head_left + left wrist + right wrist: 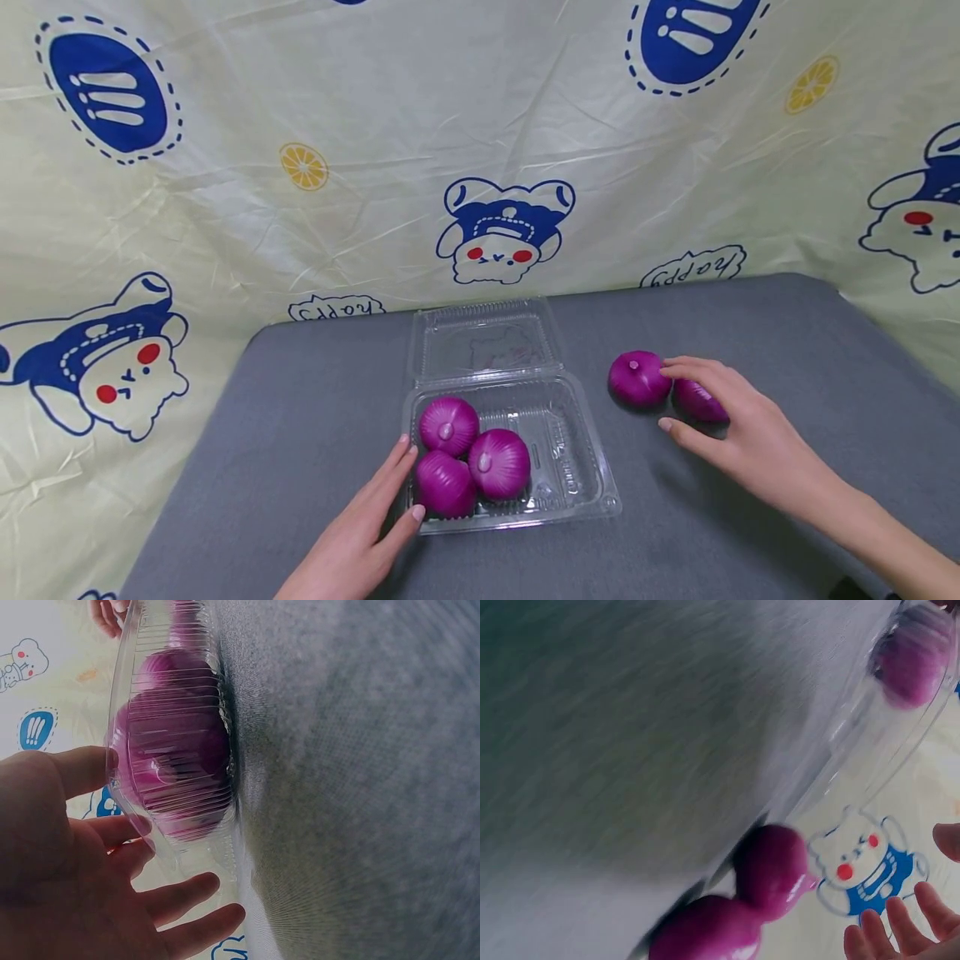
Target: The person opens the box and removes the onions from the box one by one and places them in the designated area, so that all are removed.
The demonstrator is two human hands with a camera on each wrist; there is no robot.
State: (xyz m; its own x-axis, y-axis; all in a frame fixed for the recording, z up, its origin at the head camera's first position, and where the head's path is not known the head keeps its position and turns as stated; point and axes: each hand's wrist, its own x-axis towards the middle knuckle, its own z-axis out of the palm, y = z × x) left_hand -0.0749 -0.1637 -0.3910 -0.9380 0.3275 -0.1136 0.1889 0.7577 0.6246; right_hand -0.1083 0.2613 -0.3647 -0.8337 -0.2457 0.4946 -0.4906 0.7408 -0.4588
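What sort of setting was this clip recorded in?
Probably a staged tabletop filming spot, though the wider room isn't visible. A cartoon-printed sheet forms a backdrop directly behind a grey tabletop, where purple onions sit inside and beside an open clear plastic container.

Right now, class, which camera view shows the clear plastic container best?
The head view: it shows the clear plastic container nearly whole, lid open. The left wrist view shows mainly its ribbed side close up; the right wrist view, only part, upper right.
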